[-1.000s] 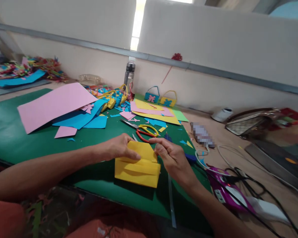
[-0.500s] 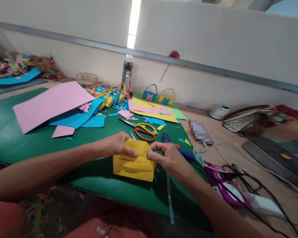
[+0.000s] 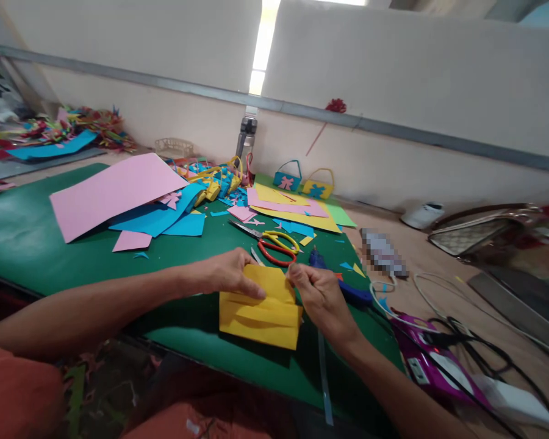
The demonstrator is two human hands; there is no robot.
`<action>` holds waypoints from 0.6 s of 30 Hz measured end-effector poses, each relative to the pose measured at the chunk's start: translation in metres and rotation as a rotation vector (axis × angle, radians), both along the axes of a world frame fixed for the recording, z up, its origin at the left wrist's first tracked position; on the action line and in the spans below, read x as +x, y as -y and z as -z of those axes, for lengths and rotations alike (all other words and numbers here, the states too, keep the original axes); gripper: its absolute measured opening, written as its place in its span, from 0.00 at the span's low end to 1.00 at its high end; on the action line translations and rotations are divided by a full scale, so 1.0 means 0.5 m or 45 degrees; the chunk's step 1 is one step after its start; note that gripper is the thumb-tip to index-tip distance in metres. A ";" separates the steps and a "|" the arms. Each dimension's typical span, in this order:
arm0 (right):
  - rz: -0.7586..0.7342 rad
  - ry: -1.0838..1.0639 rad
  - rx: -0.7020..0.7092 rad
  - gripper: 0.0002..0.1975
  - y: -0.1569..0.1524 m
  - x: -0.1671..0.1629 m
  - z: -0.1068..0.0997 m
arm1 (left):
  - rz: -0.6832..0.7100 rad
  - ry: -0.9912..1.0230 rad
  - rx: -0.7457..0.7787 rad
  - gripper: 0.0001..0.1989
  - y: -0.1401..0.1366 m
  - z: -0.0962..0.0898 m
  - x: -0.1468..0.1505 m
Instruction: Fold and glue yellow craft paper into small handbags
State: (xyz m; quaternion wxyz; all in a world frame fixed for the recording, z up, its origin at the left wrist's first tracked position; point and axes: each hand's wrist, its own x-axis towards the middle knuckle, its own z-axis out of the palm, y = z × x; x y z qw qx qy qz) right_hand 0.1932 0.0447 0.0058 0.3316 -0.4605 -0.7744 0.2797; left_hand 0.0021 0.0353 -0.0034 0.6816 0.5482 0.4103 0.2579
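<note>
A folded yellow paper piece [image 3: 260, 320] with creased layers rests low over the green mat. My left hand [image 3: 238, 275] grips its upper left side, thumb on top and fingers behind. At its upper right edge, my right hand [image 3: 321, 296] is closed in a pinch on the paper, its fingertips partly hidden. Just beyond lie scissors [image 3: 279, 251] with red and yellow handles, and a second blade tip shows near my left fingers. A blue glue gun [image 3: 354, 295] lies right of my right hand. A clear glue stick [image 3: 324, 381] is below my right wrist.
Pink sheets [image 3: 119, 192] and blue sheets [image 3: 183, 222] lie left on the green mat [image 3: 22, 225]. Small paper bags [image 3: 287, 181] stand by the wall near a bottle [image 3: 246, 140]. Cables and a purple power strip [image 3: 432, 360] occupy the right, near a handbag [image 3: 480, 231].
My right hand has curled from an open-fingered hold into a tighter pinch on the paper's upper right edge. My left hand keeps its hold. The whole view has shifted slightly.
</note>
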 end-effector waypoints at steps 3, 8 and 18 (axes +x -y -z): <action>0.131 -0.211 0.046 0.10 -0.018 0.013 -0.008 | 0.033 0.027 -0.033 0.10 -0.008 0.003 -0.010; 0.168 -0.376 -0.046 0.09 -0.021 0.030 -0.024 | 0.056 0.039 -0.042 0.10 -0.016 0.006 -0.019; -0.314 -0.102 -0.458 0.13 0.014 0.018 -0.028 | 0.025 -0.005 0.024 0.10 -0.004 -0.003 -0.009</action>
